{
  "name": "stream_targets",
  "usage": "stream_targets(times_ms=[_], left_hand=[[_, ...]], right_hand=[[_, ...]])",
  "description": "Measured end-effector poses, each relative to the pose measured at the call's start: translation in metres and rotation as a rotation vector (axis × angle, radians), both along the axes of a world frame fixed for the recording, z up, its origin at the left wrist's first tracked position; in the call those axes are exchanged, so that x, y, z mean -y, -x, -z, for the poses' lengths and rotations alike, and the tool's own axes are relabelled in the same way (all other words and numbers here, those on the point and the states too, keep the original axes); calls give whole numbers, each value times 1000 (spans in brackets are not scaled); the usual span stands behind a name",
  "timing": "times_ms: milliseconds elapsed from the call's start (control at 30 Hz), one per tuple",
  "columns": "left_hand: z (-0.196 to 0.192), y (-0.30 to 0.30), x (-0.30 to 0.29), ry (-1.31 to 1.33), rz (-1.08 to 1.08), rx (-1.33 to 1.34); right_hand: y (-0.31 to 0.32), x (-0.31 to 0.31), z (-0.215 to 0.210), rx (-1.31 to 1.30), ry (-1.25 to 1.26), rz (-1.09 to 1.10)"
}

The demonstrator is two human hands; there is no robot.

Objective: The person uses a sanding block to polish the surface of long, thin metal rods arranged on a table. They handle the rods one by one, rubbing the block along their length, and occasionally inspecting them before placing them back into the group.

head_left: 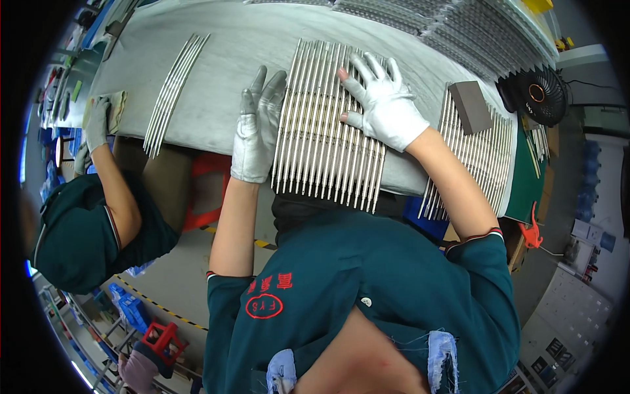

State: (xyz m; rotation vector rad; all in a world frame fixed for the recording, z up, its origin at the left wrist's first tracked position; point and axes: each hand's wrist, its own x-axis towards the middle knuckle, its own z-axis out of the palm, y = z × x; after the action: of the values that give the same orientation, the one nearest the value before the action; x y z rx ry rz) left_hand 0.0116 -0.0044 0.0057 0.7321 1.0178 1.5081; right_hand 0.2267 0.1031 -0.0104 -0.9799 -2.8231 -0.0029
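Observation:
Several slim, shiny metal rods [321, 134] lie side by side in a flat row on the grey-covered table, their near ends over its front edge. My left hand [254, 134], in a pale glove, stands on edge along the row's left side with its fingers stretched out. Flat across the right part of the rods rests my gloved right hand [388, 108], fingers spread, with two bare fingertips showing. Neither hand grips anything. Under the right palm, part of the rods is hidden.
A smaller group of rods [174, 95] lies to the left. On the right, more rods [482, 161] lie under a dark grey block [470, 107], near a black fan [538, 95]. Ridged grey trays [485, 39] are stacked behind. A co-worker [85, 223] sits at the left.

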Motion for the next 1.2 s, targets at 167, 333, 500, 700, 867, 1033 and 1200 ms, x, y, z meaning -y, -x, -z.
stream_targets(times_ms=[167,333,500,700,867,1033,1200], left_hand=[[1,1,1,5,3,-13],[1,-1,1,9,-1,-31],[-1,2,0,13,15,-55],[0,1,-1,-1,34,-5],[3,4,-1,-17,48,-14],[0,3,0,-12,31,6],[6,8,0,-51,51,-1]], right_hand=[[-44,1,-8,62,-14,27],[-65,-1,-6,88,-14,24],[-33,0,-3,58,1,-6],[4,-1,1,6,26,-45],[-20,1,-3,34,31,-17],[-64,-3,-6,37,27,14],[-18,-7,-13,-27,13,-77]])
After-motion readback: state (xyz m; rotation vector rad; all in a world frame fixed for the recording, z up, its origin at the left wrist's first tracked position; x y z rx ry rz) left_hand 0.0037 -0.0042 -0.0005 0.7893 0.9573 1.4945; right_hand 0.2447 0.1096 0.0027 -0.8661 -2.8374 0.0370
